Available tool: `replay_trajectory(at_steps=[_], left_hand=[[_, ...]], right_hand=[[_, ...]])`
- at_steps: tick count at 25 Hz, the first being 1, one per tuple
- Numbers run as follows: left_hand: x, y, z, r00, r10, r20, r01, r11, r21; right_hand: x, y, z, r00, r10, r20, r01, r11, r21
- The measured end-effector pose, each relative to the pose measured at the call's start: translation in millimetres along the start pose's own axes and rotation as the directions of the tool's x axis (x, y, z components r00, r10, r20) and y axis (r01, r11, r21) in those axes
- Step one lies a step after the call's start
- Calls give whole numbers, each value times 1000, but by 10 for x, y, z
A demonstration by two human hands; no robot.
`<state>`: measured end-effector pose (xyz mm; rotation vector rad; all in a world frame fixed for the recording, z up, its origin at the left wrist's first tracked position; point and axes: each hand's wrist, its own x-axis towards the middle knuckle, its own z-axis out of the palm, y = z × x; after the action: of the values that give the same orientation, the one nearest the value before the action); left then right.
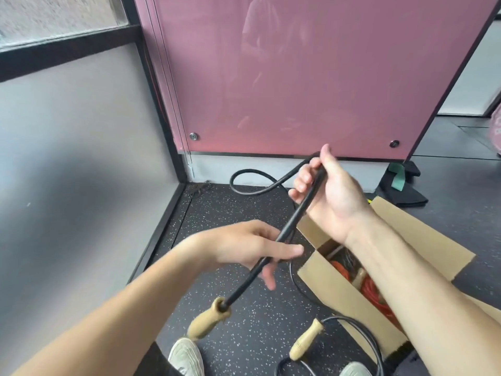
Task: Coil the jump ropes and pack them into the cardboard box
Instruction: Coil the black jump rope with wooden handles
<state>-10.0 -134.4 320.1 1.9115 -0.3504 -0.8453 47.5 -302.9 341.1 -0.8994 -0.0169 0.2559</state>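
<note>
Two bare forearms reach forward over the floor point(244, 321). The right grip point(329, 191) is raised highest, thumb pointing up, fingers curled round the black rope point(298, 213). The left grip point(249, 248) sits lower and nearer the body, somewhat blurred. Its forefinger lies straight across the rope with the other fingers beneath, so the rope is pinched between them. Between the two grips the rope runs taut on a slant.

One wooden handle point(207, 318) hangs from the rope's end below the left grip. A second handle point(306, 340) shows toward the floor's near edge, just beside the box, with black rope curling around it. Whether it belongs to the same rope cannot be told.

One cardboard box point(325, 280) stands open on the right part of the floor, flaps raised, partly under the right forearm. Inside it lies one bundle of orange rope point(371, 289) with a pale handle among it. Two white shoes point(187, 356) show at the near edge.

Past the right grip the black rope drops away in one loose loop to the floor's far edge, at the foot of the pink panel point(298, 77). Open speckled floor lies between the left grip and the far left corner, where the grey wall point(81, 158) meets the panel. Along the far edge to the right of the box sits a dark cloth bundle point(406, 194) with a green band, well apart from both grips.
</note>
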Motion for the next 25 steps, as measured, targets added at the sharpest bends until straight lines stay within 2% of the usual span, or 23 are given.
replay_trajectory(at_steps=[1, 2, 3, 4, 5, 6, 7, 8, 9, 10, 11, 13, 15, 17, 18, 20, 22, 25], left_hand=[[-69, -12, -86, 1000, 1, -21, 0, 1000, 6], [-124, -33, -149, 998, 18, -56, -19, 1000, -21], [-162, -51, -190, 993, 49, -111, -58, 996, -72], [-176, -68, -215, 980, 86, -180, -106, 988, -108], [-170, -78, -233, 962, 125, -241, -155, 982, -109], [-153, -70, -236, 949, 158, -275, -188, 978, -87], [-128, -57, -225, 945, 171, -280, -198, 978, -69], [-103, -38, -209, 947, 170, -273, -194, 979, -63], [-88, -21, -188, 948, 158, -275, -185, 980, -73], [-87, -4, -175, 946, 147, -288, -184, 977, -105], [-105, 12, -186, 943, 143, -299, -193, 970, -145], [-166, 8, -254, 934, 183, -308, -240, 958, -159], [-236, -10, -336, 929, 240, -280, -273, 958, -83], [-283, -7, -367, 936, 271, -225, -295, 952, -81], [-279, -4, -356, 935, 281, -215, -307, 946, -101], [-246, 15, -263, 950, 269, -157, -293, 944, -151], [-202, 17, -99, 968, 245, -48, -249, 929, -272], [-175, 64, -15, 943, 329, -58, -301, 761, -574]], right_hand=[[22, -102, -74, 998, -45, -39, 43, 998, -41], [30, -174, -161, 989, -117, -93, 97, 976, -197], [37, -203, -262, 965, -231, -127, 142, 862, -486], [57, -197, -368, 913, -391, -115, 157, 599, -785], [68, -170, -439, 841, -540, -29, 157, 295, -942], [47, -133, -449, 788, -597, 148, 227, 57, -972], [30, -75, -431, 755, -539, 374, 387, -95, -917], [17, -5, -404, 716, -414, 563, 558, -145, -817], [-14, 83, -344, 688, -282, 668, 666, -118, -736], [-56, 147, -267, 693, -181, 698, 702, -52, -711], [-89, 181, -202, 715, -145, 684, 694, 27, -719], [-119, 173, -145, 741, -241, 626, 666, 152, -730], [-112, 73, -170, 711, -426, 559, 671, 173, -721], [-86, 19, -213, 672, -566, 478, 671, 192, -717], [-81, 31, -225, 673, -606, 425, 662, 237, -711], [-54, 54, -227, 698, -658, 283, 642, 401, -653], [-14, 32, -243, 723, -671, 165, 611, 510, -605], [109, 83, -332, 780, -618, 102, 513, 536, -670]])
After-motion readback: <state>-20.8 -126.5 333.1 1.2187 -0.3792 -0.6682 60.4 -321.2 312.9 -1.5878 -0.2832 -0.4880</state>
